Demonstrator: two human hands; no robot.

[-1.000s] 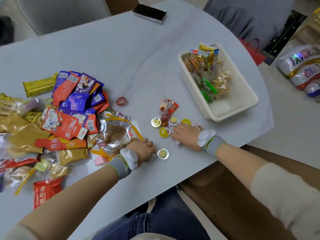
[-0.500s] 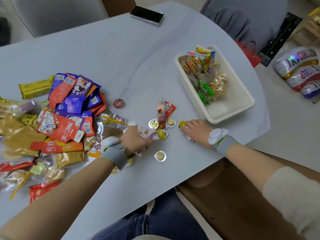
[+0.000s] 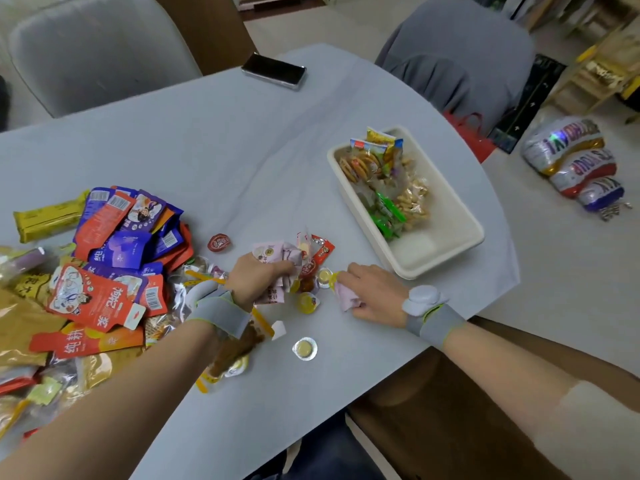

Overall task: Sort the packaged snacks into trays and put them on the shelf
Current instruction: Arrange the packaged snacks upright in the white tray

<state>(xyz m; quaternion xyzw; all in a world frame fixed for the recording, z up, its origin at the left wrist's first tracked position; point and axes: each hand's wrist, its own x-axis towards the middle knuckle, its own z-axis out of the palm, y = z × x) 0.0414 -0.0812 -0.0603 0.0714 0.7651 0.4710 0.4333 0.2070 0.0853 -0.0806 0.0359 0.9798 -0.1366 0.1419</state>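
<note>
Crinkly pink packets (image 3: pixel 277 254) in left hand (image 3: pixel 256 277), w/ right hand (image 3: pixel 372 292) alike.

Even soft indoor light, faint shadows, mild overall softness, wide-angle bending at edges, no harsh glare.

My left hand (image 3: pixel 256 278) has left the pile's edge and now grips crumpled pale-pink snack packets (image 3: pixel 277 254); my right hand (image 3: pixel 374 292) has closed on another pink packet (image 3: pixel 344 295).
</note>
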